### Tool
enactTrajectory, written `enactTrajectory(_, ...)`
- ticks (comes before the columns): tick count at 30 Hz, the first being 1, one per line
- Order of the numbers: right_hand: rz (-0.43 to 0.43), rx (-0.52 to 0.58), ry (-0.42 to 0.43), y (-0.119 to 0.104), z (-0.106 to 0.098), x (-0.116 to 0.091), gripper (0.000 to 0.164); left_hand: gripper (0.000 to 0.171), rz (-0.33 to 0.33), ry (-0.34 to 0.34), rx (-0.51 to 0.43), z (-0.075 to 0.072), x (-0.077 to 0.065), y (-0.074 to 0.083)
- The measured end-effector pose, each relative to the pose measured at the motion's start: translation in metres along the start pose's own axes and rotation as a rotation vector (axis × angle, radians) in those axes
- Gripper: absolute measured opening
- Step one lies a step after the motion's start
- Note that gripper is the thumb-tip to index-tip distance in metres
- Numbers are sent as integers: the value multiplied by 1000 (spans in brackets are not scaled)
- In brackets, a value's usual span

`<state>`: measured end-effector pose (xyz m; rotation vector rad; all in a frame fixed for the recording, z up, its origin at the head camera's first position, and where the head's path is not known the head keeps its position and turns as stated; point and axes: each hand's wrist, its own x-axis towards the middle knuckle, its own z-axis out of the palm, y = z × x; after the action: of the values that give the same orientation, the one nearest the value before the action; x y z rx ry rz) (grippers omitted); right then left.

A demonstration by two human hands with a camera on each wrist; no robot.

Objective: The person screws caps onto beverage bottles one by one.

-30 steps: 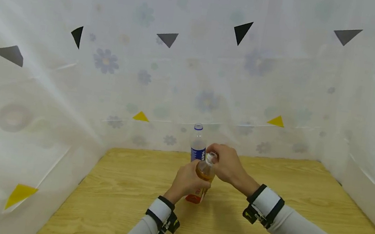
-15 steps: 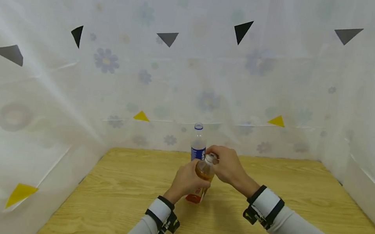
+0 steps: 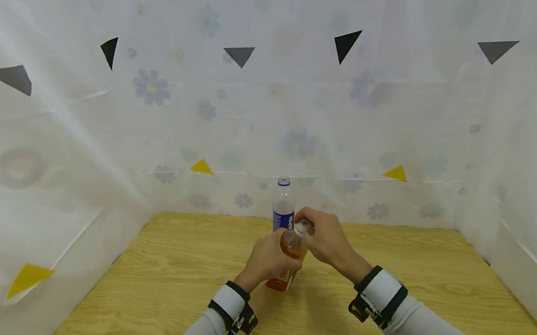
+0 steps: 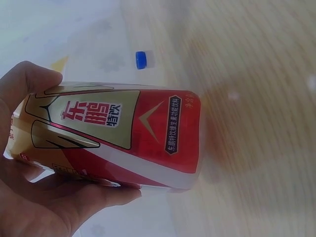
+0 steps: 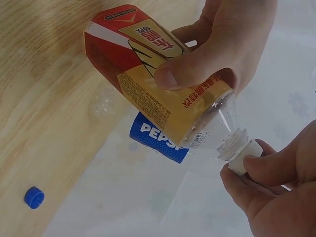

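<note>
My left hand (image 3: 269,255) grips a red-and-gold energy drink bottle (image 5: 170,74) round its upper body, its base at the tabletop in the head view. Between the thumb and fingers of my right hand (image 5: 276,182) is a white bottle cap (image 5: 245,157), pinched at the bottle's mouth. Screw threads show on the clear neck just below the cap. Amber liquid is visible inside the bottle in the head view. Right behind it stands a clear Pepsi bottle (image 3: 284,215) with a blue label, uncapped, a blue ring round its neck.
A loose blue cap (image 5: 34,197) lies on the wooden table (image 3: 172,279), near the bottles. White plastic sheeting (image 3: 254,120) with flower prints and triangle stickers walls the table at the back and both sides.
The fingers of my right hand shift slightly at the white cap, and the bottle's top wobbles a little. My left hand and the Pepsi bottle stay in place.
</note>
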<state>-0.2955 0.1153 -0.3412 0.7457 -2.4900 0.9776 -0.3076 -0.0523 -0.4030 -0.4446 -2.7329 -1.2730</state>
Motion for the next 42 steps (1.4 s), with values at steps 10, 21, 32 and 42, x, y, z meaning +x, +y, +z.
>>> enactTrajectory(10,22,-51,2,-2,-1,1,28,61,7,1,-5,0,1,-3)
enactTrajectory(21,65,-106,15,-2,0,0,21,63,-11,-4,1,0,0,-2)
enactTrajectory(32,120,-150,5,1,-1,1,29,64,-8,-9,15,0,1,-1)
enactTrajectory(42,198,-72,-72,1,-1,1,36,65,-45,-16,29,1,4,-3)
